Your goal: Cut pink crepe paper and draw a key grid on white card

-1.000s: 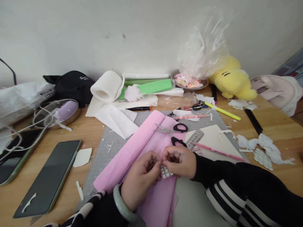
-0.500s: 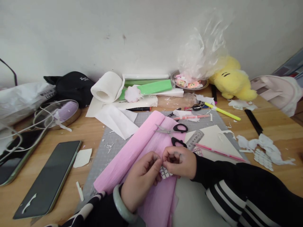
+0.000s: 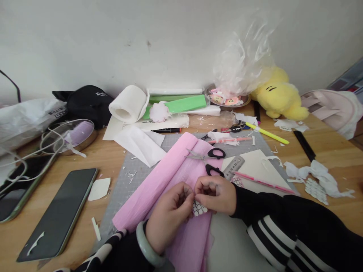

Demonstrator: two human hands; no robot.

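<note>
My left hand (image 3: 172,213) and my right hand (image 3: 215,193) meet fingertip to fingertip over pink crepe paper (image 3: 188,241). Between them is a small white piece with a black honeycomb-like pattern (image 3: 199,208), partly covered by my fingers. Both hands are closed in a pinch at its upper edge; which fingers bear on it is hard to make out. Just beyond my right hand lie black-handled scissors (image 3: 208,159), blades apart, on the crepe paper. A steel ruler (image 3: 234,167) and a pink pencil-like stick (image 3: 263,182) rest to the right of them.
A grey cutting mat (image 3: 124,189) lies beneath the paper. Left of it are a dark phone (image 3: 61,213) and a white paper scrap (image 3: 99,189). Behind stand a tissue roll (image 3: 130,102), green paper (image 3: 184,104) and a yellow plush toy (image 3: 279,96). Crumpled tissue (image 3: 323,177) lies at right.
Hardly anything differs. My hands have shifted very slightly, still pinched together over the patterned piece, and a little more of its lower part shows.
</note>
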